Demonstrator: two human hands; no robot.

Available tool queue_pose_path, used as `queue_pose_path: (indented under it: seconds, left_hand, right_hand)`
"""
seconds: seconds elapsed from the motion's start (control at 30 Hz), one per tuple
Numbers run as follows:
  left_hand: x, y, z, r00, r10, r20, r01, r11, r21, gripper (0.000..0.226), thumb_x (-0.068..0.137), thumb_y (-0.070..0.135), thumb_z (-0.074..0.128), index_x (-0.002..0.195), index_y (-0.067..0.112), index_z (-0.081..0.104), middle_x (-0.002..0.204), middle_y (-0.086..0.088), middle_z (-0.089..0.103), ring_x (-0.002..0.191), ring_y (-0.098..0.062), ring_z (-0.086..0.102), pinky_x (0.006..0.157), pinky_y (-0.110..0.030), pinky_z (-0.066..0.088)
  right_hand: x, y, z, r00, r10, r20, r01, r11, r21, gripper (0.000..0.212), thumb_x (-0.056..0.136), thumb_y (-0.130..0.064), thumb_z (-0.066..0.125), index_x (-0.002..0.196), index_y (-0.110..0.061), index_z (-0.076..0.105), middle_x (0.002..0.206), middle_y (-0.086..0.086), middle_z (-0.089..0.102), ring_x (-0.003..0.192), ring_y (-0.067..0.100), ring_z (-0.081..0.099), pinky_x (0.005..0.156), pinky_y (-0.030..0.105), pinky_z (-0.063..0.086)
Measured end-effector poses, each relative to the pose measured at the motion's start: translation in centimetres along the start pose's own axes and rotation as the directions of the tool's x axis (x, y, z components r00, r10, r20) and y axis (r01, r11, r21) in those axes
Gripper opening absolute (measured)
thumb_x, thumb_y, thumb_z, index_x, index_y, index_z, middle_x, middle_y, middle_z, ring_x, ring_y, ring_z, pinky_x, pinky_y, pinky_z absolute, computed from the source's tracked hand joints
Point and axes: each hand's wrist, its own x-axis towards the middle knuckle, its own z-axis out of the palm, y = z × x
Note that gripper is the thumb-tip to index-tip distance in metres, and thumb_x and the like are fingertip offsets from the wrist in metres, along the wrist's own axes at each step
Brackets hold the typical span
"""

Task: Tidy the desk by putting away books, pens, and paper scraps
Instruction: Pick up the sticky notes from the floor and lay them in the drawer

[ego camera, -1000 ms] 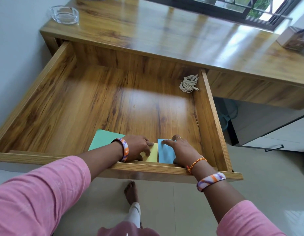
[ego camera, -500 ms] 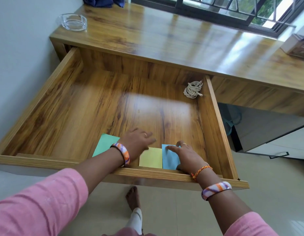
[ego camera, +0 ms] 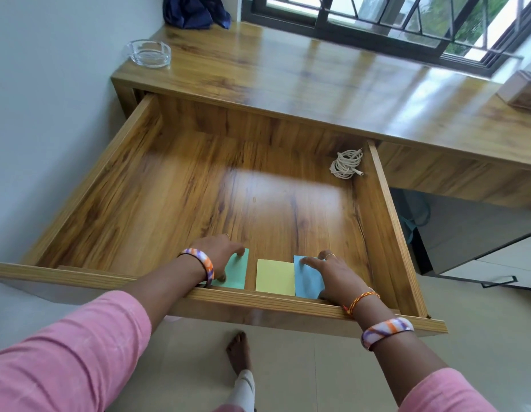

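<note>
Three paper pieces lie flat in a row along the front of the open wooden drawer (ego camera: 386, 221). My left hand (ego camera: 218, 252) rests on the green paper (ego camera: 236, 273) with its fingers spread over the top edge. The yellow paper (ego camera: 274, 277) lies in the middle with no hand on it. My right hand (ego camera: 332, 275) presses flat on the blue paper (ego camera: 305, 278), which touches the yellow one. Both hands lie flat with fingers mostly straight.
A coiled white cord (ego camera: 346, 164) sits in the drawer's back right corner. On the desk top (ego camera: 317, 81) stand a glass ashtray (ego camera: 149, 53), a dark blue cloth (ego camera: 195, 10) and a box (ego camera: 522, 90) at the far right. My bare foot (ego camera: 239, 350) is on the floor below.
My left hand has slid the green paper to the right, closer to the yellow one. The yellow paper is now uncovered. My right hand stays on the blue paper.
</note>
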Motion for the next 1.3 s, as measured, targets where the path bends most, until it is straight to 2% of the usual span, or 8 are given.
queue_pose_path:
  seconds: [0.37, 0.6, 0.7, 0.83, 1.07, 1.13, 1.2, 1.3]
  left_hand:
    - [-0.2, 0.3, 0.6, 0.994, 0.096, 0.061, -0.093, 0.995, -0.044, 0.064, 0.082, 0.034, 0.064, 0.138, 0.04, 0.034, 0.122, 0.0, 0.052, 0.099, -0.016, 0.054, 0.081, -0.03, 0.052]
    - [-0.6, 0.6, -0.4, 0.998, 0.062, -0.011, -0.063, 0.997, -0.051, 0.049, 0.088, 0.038, 0.056, 0.135, 0.033, 0.043, 0.125, 0.0, 0.057, 0.105, -0.018, 0.056, 0.083, -0.028, 0.049]
    - [-1.3, 0.6, -2.0, 1.0, 0.026, -0.011, -0.028, 0.986, -0.167, 0.047, 0.086, 0.039, 0.059, 0.13, 0.029, 0.05, 0.122, 0.002, 0.061, 0.105, -0.016, 0.058, 0.084, -0.026, 0.048]
    - [-2.8, 1.3, -4.4, 0.987, 0.127, 0.098, -0.082, 0.926, -0.369, 0.053, 0.08, 0.047, 0.063, 0.128, 0.027, 0.053, 0.118, 0.002, 0.064, 0.103, -0.014, 0.059, 0.081, -0.022, 0.043]
    - [-6.5, 4.4, -4.7, 0.929, 0.23, 0.289, -0.153, 0.952, -0.266, 0.074, 0.068, 0.056, 0.07, 0.133, 0.028, 0.048, 0.128, 0.008, 0.057, 0.112, -0.013, 0.055, 0.086, -0.022, 0.04]
    - [-7.0, 5.2, -4.3, 0.934, 0.247, 0.257, -0.202, 0.961, -0.188, 0.063, 0.07, 0.056, 0.068, 0.121, 0.021, 0.059, 0.109, 0.004, 0.063, 0.093, -0.013, 0.057, 0.074, -0.023, 0.04]
    - [-7.1, 5.9, -3.8, 0.954, 0.232, 0.191, -0.213, 0.97, -0.113, 0.048, 0.07, 0.057, 0.066, 0.09, 0.014, 0.061, 0.083, 0.0, 0.057, 0.065, -0.012, 0.046, 0.058, -0.024, 0.034]
    - [-7.0, 6.7, -3.0, 0.976, 0.209, 0.064, -0.211, 0.977, 0.03, 0.047, 0.072, 0.06, 0.062, 0.078, 0.014, 0.059, 0.075, -0.002, 0.053, 0.061, -0.016, 0.044, 0.057, -0.028, 0.038]
  right_hand:
    - [-0.2, 0.1, 0.2, 1.0, -0.001, -0.002, 0.001, 1.0, 0.026, 0.075, 0.076, -0.01, 0.072, 0.137, -0.037, 0.037, 0.136, 0.006, 0.036, 0.124, 0.026, 0.039, 0.101, 0.037, 0.044]
    - [-0.7, -0.2, -0.9, 1.0, -0.001, 0.01, 0.001, 1.0, 0.029, 0.073, 0.076, -0.016, 0.072, 0.137, -0.036, 0.038, 0.139, 0.004, 0.036, 0.124, 0.024, 0.041, 0.098, 0.034, 0.047]
    - [-1.6, -0.6, -2.1, 0.998, -0.003, -0.057, 0.006, 0.999, 0.048, 0.066, 0.078, -0.027, 0.071, 0.136, -0.033, 0.041, 0.142, 0.003, 0.039, 0.125, 0.023, 0.044, 0.096, 0.033, 0.046]
    - [-3.3, -1.8, -4.2, 0.995, -0.049, -0.086, 0.066, 0.976, 0.208, 0.048, 0.083, -0.029, 0.067, 0.129, -0.027, 0.052, 0.133, 0.001, 0.053, 0.118, 0.018, 0.051, 0.097, 0.031, 0.045]
    - [-6.8, -3.3, -6.8, 0.985, -0.161, 0.062, 0.136, 0.946, 0.295, 0.035, 0.082, -0.034, 0.068, 0.113, -0.019, 0.067, 0.12, 0.001, 0.065, 0.105, 0.014, 0.059, 0.084, 0.025, 0.048]
    - [-7.8, -3.3, -6.9, 0.978, -0.167, 0.121, 0.126, 0.947, 0.296, 0.04, 0.08, -0.039, 0.068, 0.113, -0.017, 0.067, 0.118, 0.001, 0.067, 0.101, 0.014, 0.059, 0.079, 0.023, 0.05]
    - [-8.4, -3.4, -6.8, 0.972, -0.173, 0.16, 0.132, 0.962, 0.238, 0.047, 0.076, -0.039, 0.071, 0.118, -0.017, 0.064, 0.12, 0.001, 0.066, 0.104, 0.016, 0.06, 0.086, 0.028, 0.052]
    - [-8.4, -3.9, -6.6, 0.975, -0.167, 0.149, 0.153, 0.983, 0.103, 0.049, 0.075, -0.026, 0.075, 0.122, -0.018, 0.062, 0.122, 0.003, 0.065, 0.109, 0.019, 0.059, 0.094, 0.032, 0.05]
